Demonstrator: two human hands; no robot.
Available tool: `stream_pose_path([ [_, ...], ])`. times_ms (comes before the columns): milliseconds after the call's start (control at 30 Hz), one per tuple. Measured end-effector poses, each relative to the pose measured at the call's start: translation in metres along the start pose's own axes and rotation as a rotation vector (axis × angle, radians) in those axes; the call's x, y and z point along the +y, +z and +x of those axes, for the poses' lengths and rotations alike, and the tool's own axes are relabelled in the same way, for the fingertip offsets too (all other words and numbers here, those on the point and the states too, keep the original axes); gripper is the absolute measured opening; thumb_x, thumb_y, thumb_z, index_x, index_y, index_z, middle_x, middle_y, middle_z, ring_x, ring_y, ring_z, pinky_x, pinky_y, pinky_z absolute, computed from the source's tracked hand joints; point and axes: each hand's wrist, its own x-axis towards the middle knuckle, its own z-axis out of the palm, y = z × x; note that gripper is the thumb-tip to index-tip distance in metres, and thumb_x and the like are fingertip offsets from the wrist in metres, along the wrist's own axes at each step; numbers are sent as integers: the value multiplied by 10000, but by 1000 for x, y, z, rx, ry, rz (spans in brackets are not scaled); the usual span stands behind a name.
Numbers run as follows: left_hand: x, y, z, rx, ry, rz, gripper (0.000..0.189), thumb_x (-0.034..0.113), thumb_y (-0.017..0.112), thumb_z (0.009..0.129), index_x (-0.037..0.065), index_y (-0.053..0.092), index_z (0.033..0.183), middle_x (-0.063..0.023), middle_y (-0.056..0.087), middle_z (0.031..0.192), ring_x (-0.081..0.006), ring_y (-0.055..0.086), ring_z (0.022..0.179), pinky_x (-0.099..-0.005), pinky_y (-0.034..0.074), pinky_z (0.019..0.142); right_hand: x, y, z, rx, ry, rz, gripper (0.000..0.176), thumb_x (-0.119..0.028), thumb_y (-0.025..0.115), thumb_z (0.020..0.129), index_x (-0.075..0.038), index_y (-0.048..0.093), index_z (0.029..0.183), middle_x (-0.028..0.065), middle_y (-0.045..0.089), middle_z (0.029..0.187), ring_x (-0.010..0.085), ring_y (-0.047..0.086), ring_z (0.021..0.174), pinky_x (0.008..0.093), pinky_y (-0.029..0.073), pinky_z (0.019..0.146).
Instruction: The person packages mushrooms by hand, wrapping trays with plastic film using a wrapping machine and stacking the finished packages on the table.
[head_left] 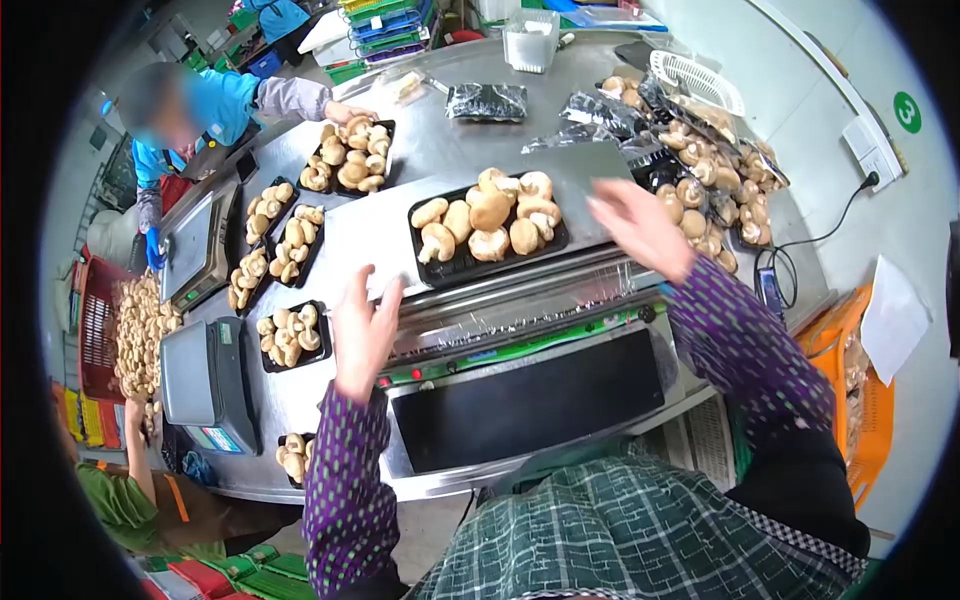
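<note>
A black tray (485, 268) of several brown mushrooms (489, 212) lies on the steel surface between my hands. My left hand (365, 325) is off its near left corner, fingers apart and nothing in them. To the right of the tray is my right hand (640, 228), slightly blurred, with its fingers stretched out and holding nothing. Just in front of the tray runs a wrapping machine with a clear film roll (510, 310), a green control strip (520, 350) and a black flat plate (530, 402).
Wrapped mushroom packs (715, 165) are heaped at the right by a white basket (697, 82). At left are scales (205, 385) and more filled trays (293, 335). A co-worker (215, 110) touches another mushroom tray (385, 135). An orange crate (878, 420) stands low right.
</note>
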Motion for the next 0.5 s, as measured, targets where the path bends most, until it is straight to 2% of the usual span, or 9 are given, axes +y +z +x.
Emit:
stream_pose_path([
  [67,-22,-18,-35,36,167,496,301,295,669,774,-4,629,776,-159,610,702,-320,612,635,-395,473,587,2,-40,-41,-119,167,-197,382,-368,588,835,4,658,777,161,595,632,272,602,611,362,457,568],
  [100,-22,-38,-47,-136,66,630,378,364,665,762,4,633,654,-158,598,619,-318,598,539,-406,466,533,-5,-37,-56,-284,282,-271,426,-413,599,807,-16,659,666,145,570,539,291,586,530,374,453,538],
  [200,-5,-15,-44,-325,50,598,455,398,641,763,-28,620,603,-190,562,538,-307,593,519,-380,463,517,-12,-25,-54,-581,331,-458,474,-464,584,789,-36,658,598,158,573,549,303,598,552,386,465,552],
  [233,-1,-9,-37,-324,59,599,455,398,641,763,-28,620,603,-190,562,538,-307,593,519,-380,463,517,-8,-13,-53,-538,307,-341,432,-399,616,793,2,657,637,151,584,555,238,581,520,343,446,527],
  [333,-5,8,-25,-286,-52,154,371,256,592,799,-65,569,615,-164,545,522,-244,573,505,-342,404,474,-2,-6,-45,-435,303,-50,302,-241,598,828,22,624,684,112,610,581,178,588,525,302,449,522],
  [400,-10,-21,-42,-513,-383,-386,280,164,539,855,59,438,616,27,351,501,-100,350,412,-270,281,399,-16,-38,-55,-595,655,475,250,-211,540,878,-10,576,734,40,582,599,102,514,478,245,386,432],
  [433,0,-38,-54,-504,-661,-871,177,150,517,867,19,536,749,12,375,483,-99,368,398,-244,289,379,-31,-52,-68,-572,850,733,236,-202,515,896,-19,563,755,28,565,602,86,481,458,230,356,400],
  [467,10,-54,-61,-534,-769,-1048,206,157,465,892,111,434,693,57,265,500,-71,317,403,-220,276,380,-35,-60,-79,-621,761,1006,260,-206,478,925,-3,557,783,61,557,598,100,465,430,233,346,366],
  [500,35,-74,-53,-653,-688,-1240,178,155,434,909,56,543,810,-21,468,576,-145,513,535,-258,441,516,-45,-59,-71,-567,492,1290,301,-220,467,937,10,554,763,89,550,590,120,498,437,236,383,375],
])
